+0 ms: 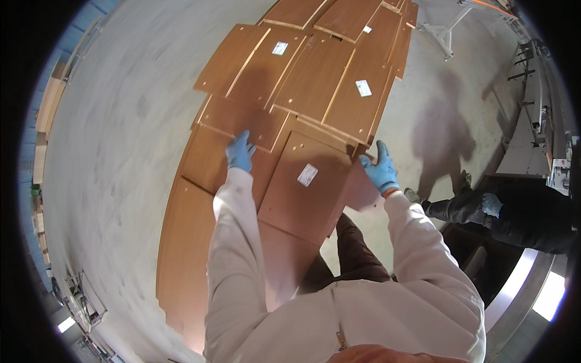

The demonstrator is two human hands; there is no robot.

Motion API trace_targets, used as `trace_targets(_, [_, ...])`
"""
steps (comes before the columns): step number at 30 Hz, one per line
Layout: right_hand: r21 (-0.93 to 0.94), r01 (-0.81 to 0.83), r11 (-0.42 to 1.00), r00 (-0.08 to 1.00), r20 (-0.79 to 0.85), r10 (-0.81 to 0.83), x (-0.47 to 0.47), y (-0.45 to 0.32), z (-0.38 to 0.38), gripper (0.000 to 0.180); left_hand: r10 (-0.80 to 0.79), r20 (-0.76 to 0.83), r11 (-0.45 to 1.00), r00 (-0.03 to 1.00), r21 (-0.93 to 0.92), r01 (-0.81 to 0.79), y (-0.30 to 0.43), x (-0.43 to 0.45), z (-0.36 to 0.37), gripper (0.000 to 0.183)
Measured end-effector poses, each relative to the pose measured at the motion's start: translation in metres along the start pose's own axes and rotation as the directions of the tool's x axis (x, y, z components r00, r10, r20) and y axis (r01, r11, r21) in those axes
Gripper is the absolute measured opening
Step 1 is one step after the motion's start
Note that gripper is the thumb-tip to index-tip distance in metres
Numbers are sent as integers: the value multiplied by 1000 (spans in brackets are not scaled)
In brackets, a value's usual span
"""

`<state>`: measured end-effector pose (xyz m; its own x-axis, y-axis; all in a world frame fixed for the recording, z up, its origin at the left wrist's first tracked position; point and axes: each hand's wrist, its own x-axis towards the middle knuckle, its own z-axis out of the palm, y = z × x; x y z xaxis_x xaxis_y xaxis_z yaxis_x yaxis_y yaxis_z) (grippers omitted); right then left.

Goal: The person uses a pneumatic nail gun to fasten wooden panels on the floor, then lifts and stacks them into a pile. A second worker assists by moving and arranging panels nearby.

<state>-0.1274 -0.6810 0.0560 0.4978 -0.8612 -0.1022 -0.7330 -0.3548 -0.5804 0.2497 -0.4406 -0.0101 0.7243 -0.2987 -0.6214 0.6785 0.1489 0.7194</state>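
My left hand [240, 153], in a blue glove, is at the near edge of a small brown wood panel [243, 115]. Its fingertips overlap that edge, and whether they grip it is hidden. My right hand [380, 169], also gloved in blue, has thumb and fingers spread beside the right edge of the panel stack, with nothing visible between them. Between my hands lies a brown panel [290, 195] with a white label [307, 175] and small round holes. Beyond it, larger brown panels [313, 72] with pale edges lie overlapping, some bearing labels.
Another person [467, 213] in dark clothes, with a blue-gloved hand, stands at the right. A metal stand [440, 36] is at the upper right. Stacked boards [50, 104] line the left side, and a metal frame [84, 299] is at the lower left. The floor [122, 136] is grey.
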Motion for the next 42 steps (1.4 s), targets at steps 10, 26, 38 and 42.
trace_targets(10, [308, -302, 902, 940, -62, 336, 125, -20, 38, 99, -59, -324, 980, 944, 159, 116, 27, 4, 23, 26])
trace_targets(26, [684, -320, 655, 931, 100, 350, 137, -14, 42, 87, -6, -226, 996, 974, 90, 27, 11, 4, 17, 16])
trace_targets(38, [663, -395, 636, 888, 97, 450, 127, -8, 35, 83, 382, -64, 736, 922, 625, -261, -17, 5, 14, 22])
trace_targets(42, [673, -327, 664, 914, 45, 404, 135, 9, 46, 46, 612, -21, 295, 791, 934, -204, -53, -39, 63, 55])
